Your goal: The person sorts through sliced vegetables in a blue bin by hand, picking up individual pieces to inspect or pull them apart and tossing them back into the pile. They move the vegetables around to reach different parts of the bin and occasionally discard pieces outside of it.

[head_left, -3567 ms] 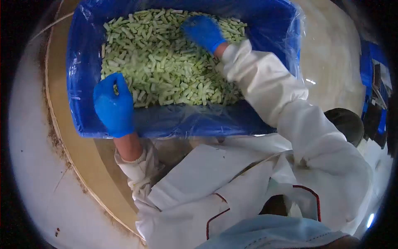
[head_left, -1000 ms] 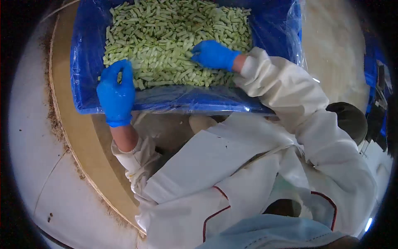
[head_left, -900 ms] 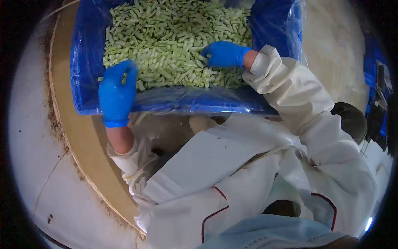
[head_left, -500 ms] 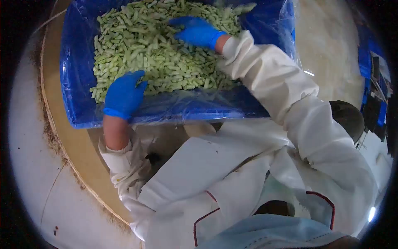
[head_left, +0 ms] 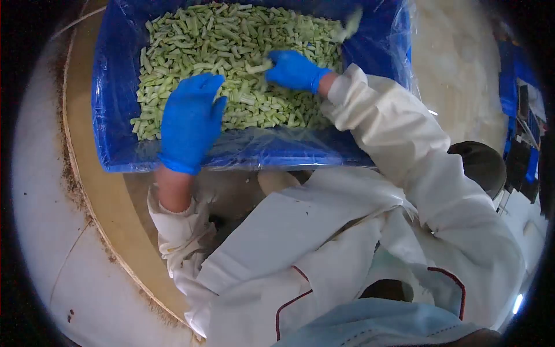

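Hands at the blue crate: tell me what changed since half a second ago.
The right hand has drawn back toward the person, a green piece now at its fingertips, grip unclear. The left hand has shifted slightly right, over the green pieces. The lined crate stays put.

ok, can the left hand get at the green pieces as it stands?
Probably yes: the left hand looks open, fingers over the green pieces inside the blue bin's near edge, nothing visibly blocking.
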A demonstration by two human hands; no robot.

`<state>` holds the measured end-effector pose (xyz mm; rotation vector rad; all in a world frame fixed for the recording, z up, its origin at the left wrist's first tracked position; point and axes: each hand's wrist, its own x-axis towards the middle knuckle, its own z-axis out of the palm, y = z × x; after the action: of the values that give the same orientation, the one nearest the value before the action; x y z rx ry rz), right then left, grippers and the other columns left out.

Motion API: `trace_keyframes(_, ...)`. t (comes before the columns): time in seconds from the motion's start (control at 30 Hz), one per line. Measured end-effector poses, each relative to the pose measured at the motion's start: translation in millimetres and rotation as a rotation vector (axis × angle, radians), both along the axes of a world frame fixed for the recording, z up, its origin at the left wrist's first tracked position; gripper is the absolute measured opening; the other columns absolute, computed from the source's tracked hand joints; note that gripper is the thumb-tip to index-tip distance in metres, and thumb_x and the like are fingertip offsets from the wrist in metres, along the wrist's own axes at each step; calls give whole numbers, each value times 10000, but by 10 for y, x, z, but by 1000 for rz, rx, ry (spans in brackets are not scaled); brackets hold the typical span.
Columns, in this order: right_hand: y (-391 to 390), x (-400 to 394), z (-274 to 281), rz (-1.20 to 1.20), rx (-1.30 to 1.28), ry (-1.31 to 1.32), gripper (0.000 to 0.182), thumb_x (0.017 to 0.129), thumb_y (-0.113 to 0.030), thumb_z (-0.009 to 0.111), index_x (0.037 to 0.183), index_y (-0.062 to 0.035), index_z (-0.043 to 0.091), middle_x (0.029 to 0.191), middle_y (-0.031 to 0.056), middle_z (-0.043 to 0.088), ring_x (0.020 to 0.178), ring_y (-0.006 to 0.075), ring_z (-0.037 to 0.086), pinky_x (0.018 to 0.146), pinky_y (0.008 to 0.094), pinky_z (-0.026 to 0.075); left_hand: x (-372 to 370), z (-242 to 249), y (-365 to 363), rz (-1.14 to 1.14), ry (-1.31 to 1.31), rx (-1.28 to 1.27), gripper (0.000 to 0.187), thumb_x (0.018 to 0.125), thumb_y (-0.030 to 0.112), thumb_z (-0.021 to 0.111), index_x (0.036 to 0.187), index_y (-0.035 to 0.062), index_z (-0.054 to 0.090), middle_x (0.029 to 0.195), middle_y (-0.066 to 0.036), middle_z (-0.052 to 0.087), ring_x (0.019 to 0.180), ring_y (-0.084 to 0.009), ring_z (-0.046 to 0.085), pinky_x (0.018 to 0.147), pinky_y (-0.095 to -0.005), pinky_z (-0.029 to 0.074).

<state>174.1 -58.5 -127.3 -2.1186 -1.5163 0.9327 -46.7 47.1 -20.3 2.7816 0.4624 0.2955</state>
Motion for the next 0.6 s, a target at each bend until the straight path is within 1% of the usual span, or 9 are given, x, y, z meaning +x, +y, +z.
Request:
trace_keyframes(0.1,26,-395,743,-47,-12,568,306,789,-225,570,990,5,578,733,109,614,641,174,596,586,309,478,177,43,-195,-33,-43,129,383,759,134,599,1134,91,536,988,-152,582,931,-314,551,820,-372,430)
trace_keyframes(0.2,15,-441,1037,15,-51,733,210,828,-180,538,920,2,589,701,77,599,619,136,579,552,272,459,189,80,-273,14,91,147,263,755,101,575,1014,61,557,839,-117,575,798,-289,555,710,-380,444)
trace_keyframes(0.23,-3,-463,1090,-50,-106,763,209,841,-203,548,873,-1,593,693,64,596,594,152,565,553,300,455,156,99,-299,42,163,143,201,757,92,566,953,47,571,771,-101,571,733,-276,559,655,-383,452)
trace_keyframes(0.33,-78,-516,1016,223,91,138,253,852,-246,564,881,4,594,692,39,594,600,150,553,568,327,458,12,-94,-343,11,269,125,111,751,86,556,857,57,567,684,-85,516,657,-263,529,596,-390,436)
trace_keyframes(0.37,-127,-532,1034,241,146,185,241,842,-232,581,936,-11,605,733,44,618,606,195,557,581,355,458,-9,13,-320,-53,145,44,112,753,80,551,857,48,574,694,-85,528,646,-249,529,588,-378,433)
trace_keyframes(0.43,-203,-602,1217,98,159,650,316,854,-278,545,974,10,595,821,143,627,677,266,596,630,376,471,-55,303,-257,-176,-100,-118,117,757,68,543,858,30,589,713,-86,553,623,-220,530,572,-352,427)
trace_keyframes(0.47,-233,-632,1280,23,158,883,354,860,-301,527,994,20,590,865,193,631,712,302,616,655,387,477,-119,285,-285,-91,-260,-297,125,771,68,537,872,21,594,731,-82,568,624,-196,527,576,-329,423)
trace_keyframes(0.57,-268,-702,1293,-187,-246,1260,245,824,-197,605,1015,-44,605,887,130,640,713,311,595,633,347,478,-228,254,-265,271,-564,-714,164,825,91,521,924,-4,612,784,-53,598,650,-125,514,592,-276,413)
trace_keyframes(0.6,-299,-677,1095,5,-39,944,251,824,-219,602,1005,-45,612,882,128,642,724,308,601,641,351,481,-201,314,-200,462,-551,-773,187,852,114,516,950,-8,618,802,-34,598,674,-104,505,601,-268,411)
